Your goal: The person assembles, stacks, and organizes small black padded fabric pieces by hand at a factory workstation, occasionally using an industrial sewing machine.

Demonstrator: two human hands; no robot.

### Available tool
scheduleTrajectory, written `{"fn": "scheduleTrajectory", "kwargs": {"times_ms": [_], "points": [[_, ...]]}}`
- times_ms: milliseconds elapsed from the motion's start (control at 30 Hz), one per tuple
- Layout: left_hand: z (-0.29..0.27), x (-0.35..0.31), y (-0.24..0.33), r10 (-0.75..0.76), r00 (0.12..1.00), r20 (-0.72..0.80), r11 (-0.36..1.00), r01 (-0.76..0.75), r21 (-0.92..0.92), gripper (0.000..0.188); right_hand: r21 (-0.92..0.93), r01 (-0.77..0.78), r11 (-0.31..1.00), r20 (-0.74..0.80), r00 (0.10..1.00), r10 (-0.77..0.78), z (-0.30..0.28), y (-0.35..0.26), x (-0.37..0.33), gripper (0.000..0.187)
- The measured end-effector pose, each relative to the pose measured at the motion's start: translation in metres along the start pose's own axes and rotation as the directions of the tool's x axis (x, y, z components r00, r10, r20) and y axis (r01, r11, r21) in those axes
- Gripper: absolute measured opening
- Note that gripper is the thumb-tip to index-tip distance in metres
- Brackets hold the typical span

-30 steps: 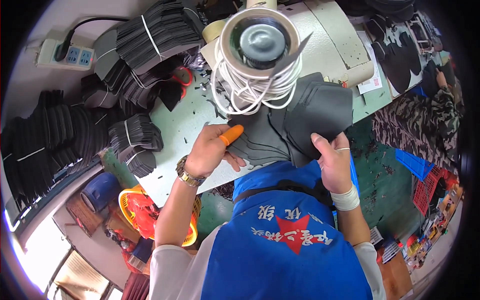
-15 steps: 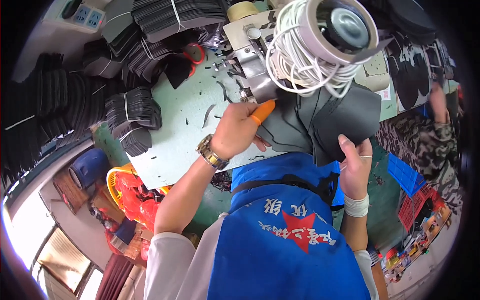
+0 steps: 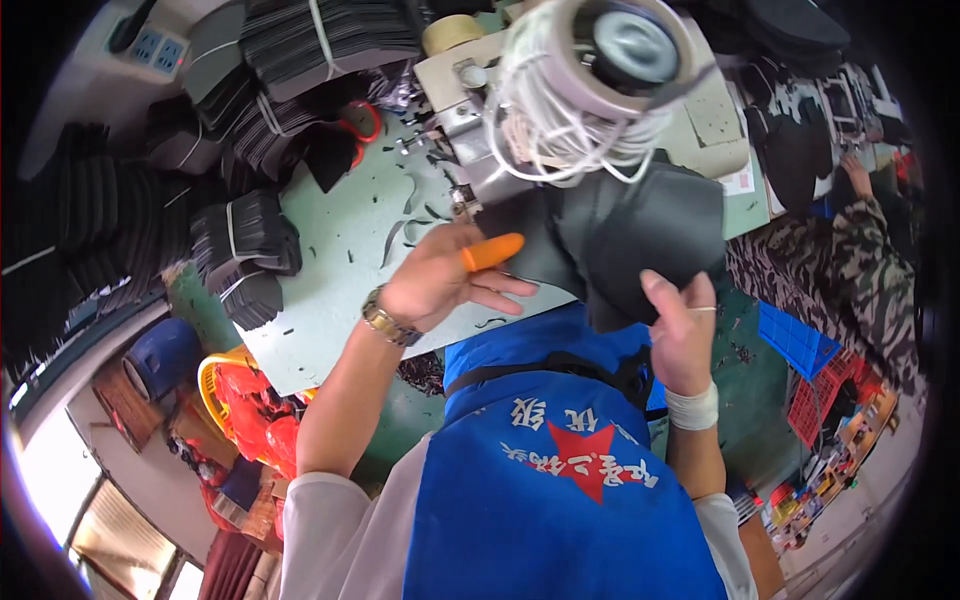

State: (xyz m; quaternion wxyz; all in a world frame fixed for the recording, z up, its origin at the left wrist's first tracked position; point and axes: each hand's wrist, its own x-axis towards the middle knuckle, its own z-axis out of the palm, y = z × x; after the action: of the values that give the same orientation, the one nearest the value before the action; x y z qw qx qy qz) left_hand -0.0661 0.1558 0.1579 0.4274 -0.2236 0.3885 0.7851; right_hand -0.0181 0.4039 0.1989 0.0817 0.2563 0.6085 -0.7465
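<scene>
My left hand [image 3: 440,280], an orange finger cot on one finger, is open with fingers spread over the left part of the black sheet pieces [image 3: 535,235]. They look like thin, leather-like material, joined or overlapping, and run from beside a cream machine [image 3: 470,120] toward my right. My right hand [image 3: 685,330] pinches the near lower edge of the larger black piece [image 3: 650,235], thumb on top. Its other fingers are partly hidden. A round-topped device wound with white cable [image 3: 570,110] covers part of the machine and the pieces' far edge.
Banded stacks of black pieces [image 3: 335,45] line the table's [image 3: 320,270] back and left. Red-handled scissors [image 3: 365,125] lie near dark scraps. A yellow basket with red bags [image 3: 240,400] stands at left. A person in a camouflage sleeve [image 3: 860,250] works at right.
My left hand has let go near the machine, drawn back a little and spread its fingers. The whole view has shifted slightly. My right hand stays at the black piece's edge.
</scene>
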Motion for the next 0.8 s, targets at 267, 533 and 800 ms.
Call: {"fn": "scheduleTrajectory", "kwargs": {"times_ms": [267, 533, 800], "points": [[0.023, 0.031, 0.001, -0.241, 0.961, 0.136, 0.876, 0.155, 0.458, 0.05, 0.025, 0.024, 0.999, 0.013, 1.0, -0.024, -0.019, 0.004, 0.002, 0.035], [0.07, 0.028, -0.063, 0.176, 0.967, 0.186, 0.984, -0.176, -0.014, 0.039, -0.103, 0.173, 0.979, 0.023, 0.985, -0.172, -0.065, 0.023, -0.03, 0.047], [0.053, 0.035, -0.016, -0.488, 0.746, 0.453, 0.693, 0.015, 0.721, 0.055, -0.419, 0.722, 0.55, 0.707, 0.64, -0.302, -0.025, -0.019, 0.007, 0.036]]}}
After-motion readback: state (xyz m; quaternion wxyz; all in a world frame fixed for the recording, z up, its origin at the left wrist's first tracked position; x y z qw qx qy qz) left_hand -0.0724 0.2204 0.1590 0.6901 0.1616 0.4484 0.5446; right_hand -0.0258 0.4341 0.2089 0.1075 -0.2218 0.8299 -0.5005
